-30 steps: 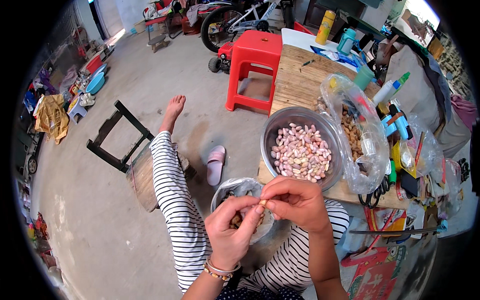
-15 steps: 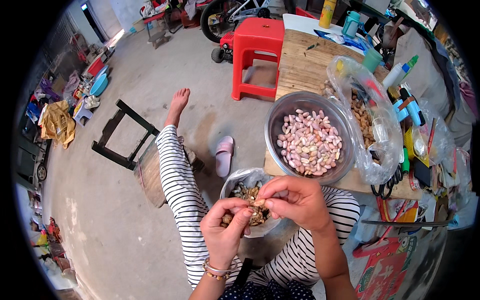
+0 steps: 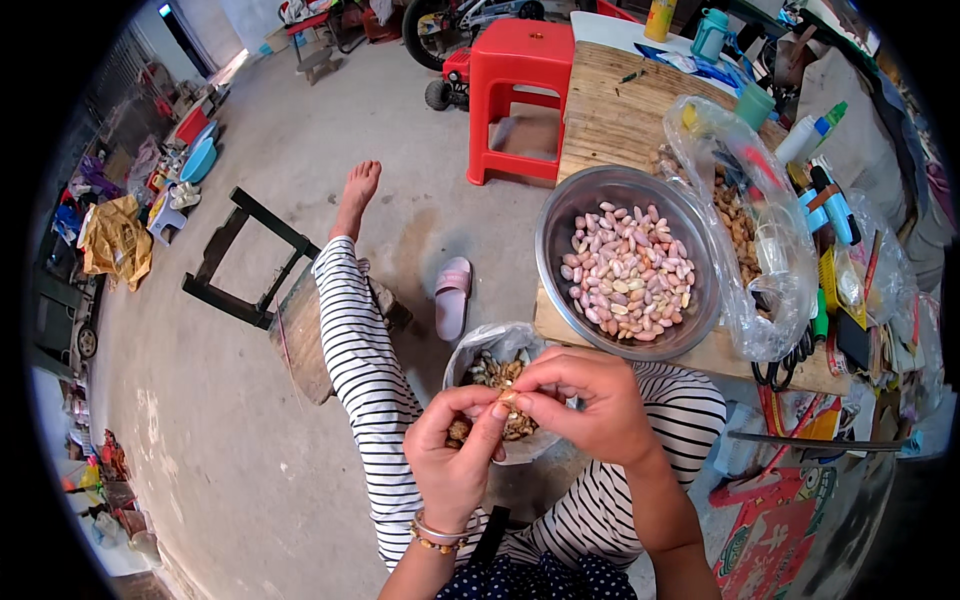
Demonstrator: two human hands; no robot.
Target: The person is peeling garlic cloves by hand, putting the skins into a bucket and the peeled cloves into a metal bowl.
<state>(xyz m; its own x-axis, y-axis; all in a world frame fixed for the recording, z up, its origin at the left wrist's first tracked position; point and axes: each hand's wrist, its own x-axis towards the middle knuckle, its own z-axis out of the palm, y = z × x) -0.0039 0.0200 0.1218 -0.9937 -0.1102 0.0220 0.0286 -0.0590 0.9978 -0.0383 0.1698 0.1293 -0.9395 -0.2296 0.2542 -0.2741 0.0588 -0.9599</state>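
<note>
Above a lined bin [image 3: 458, 360] of peanut shells [image 3: 492, 370], my two hands meet at their fingertips. Between thumb and finger my left hand [image 3: 452, 455] pinches a peanut [image 3: 507, 397]. From the other side my right hand [image 3: 592, 405] grips the same peanut, its fingertips covering part of it. Another unshelled peanut [image 3: 458, 430] shows within my left hand's curled fingers. Just beyond my right hand, a metal bowl [image 3: 562, 222] holds many pink shelled peanuts [image 3: 630, 270]. Beside it lies a clear plastic bag [image 3: 775, 335] with unshelled peanuts [image 3: 738, 235].
The bowl and bag rest on a wooden table [image 3: 600, 110], crowded along its right side with bottles and tools. A red stool [image 3: 520, 90] stands beyond. On the floor are a pink slipper [image 3: 453, 300] and a low wooden chair [image 3: 305, 345], under my stretched leg.
My fingertips have drawn closer around the peanut, covering more of it. The view has shifted slightly; the bowl and bag stay in place.
</note>
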